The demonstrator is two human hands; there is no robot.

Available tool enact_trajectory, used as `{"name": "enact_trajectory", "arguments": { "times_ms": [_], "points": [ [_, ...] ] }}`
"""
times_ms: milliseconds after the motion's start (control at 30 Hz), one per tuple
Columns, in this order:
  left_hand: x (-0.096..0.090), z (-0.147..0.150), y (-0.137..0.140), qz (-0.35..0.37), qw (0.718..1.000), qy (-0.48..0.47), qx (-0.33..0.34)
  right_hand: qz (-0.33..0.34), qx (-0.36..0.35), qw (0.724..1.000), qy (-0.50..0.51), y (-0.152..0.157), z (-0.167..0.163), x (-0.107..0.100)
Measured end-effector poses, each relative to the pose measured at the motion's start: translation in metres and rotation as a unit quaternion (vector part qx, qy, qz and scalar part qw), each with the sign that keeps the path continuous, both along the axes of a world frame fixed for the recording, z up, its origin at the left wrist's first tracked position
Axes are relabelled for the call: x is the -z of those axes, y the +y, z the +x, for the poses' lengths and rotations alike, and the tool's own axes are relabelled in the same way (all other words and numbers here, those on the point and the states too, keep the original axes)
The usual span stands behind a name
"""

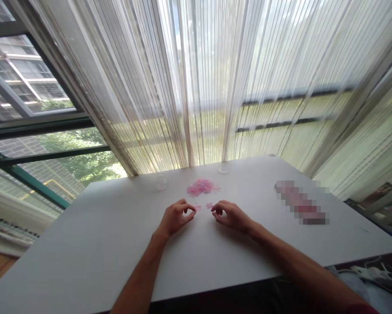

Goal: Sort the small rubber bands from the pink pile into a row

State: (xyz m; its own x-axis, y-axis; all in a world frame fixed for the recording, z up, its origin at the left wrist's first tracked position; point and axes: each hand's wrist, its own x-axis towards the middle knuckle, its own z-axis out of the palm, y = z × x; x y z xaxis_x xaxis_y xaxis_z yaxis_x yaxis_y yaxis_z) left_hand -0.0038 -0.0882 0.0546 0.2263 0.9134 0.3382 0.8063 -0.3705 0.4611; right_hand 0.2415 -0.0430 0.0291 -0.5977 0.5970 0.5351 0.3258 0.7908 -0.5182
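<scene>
A loose pile of thin pink pieces [201, 187] lies on the white table in front of my hands; their exact kind is too small to tell. Two little groups of the same pieces sit closer to me, the left group [198, 207] by my left fingertips and the right group [209, 205] by my right ones. My left hand [177, 216] is closed in a pinch, thumb against index finger. Opposite it, my right hand [232, 216] also curls into a pinch beside the right group. Whatever is between the fingertips of either hand is too small to make out.
Behind the pile stand a clear round container [161, 183] on the left and a clear shallow dish [223, 169] on the right. A pixelated reddish object [301, 203] lies at the right of the white table [94, 244]. Sheer curtains [209, 87] hang beyond the far edge.
</scene>
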Motion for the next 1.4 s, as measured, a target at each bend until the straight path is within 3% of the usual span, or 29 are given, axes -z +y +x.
{"name": "enact_trajectory", "arguments": {
  "times_ms": [267,667,967,1200,1300,1400],
  "points": [
    [0.000,-0.003,0.001,0.001,0.999,0.035,-0.036,0.000,0.031,0.999,0.020,0.006,0.009,-0.007],
    [-0.003,-0.005,0.002,0.019,1.000,-0.004,-0.021,-0.006,0.068,0.997,0.031,0.014,0.017,-0.009],
    [0.007,0.011,-0.001,0.021,0.996,-0.062,0.054,0.004,-0.014,0.999,0.033,-0.001,-0.002,0.001],
    [0.006,0.015,-0.003,-0.001,0.995,-0.057,0.087,0.023,-0.020,0.999,0.026,-0.003,-0.010,0.004],
    [0.002,0.007,-0.002,-0.018,0.996,-0.040,0.077,0.025,-0.026,0.999,0.022,-0.004,-0.011,0.004],
    [-0.003,-0.014,0.001,-0.012,0.999,-0.023,0.020,0.025,-0.028,0.999,0.025,-0.003,-0.010,0.003]
  ]
}}
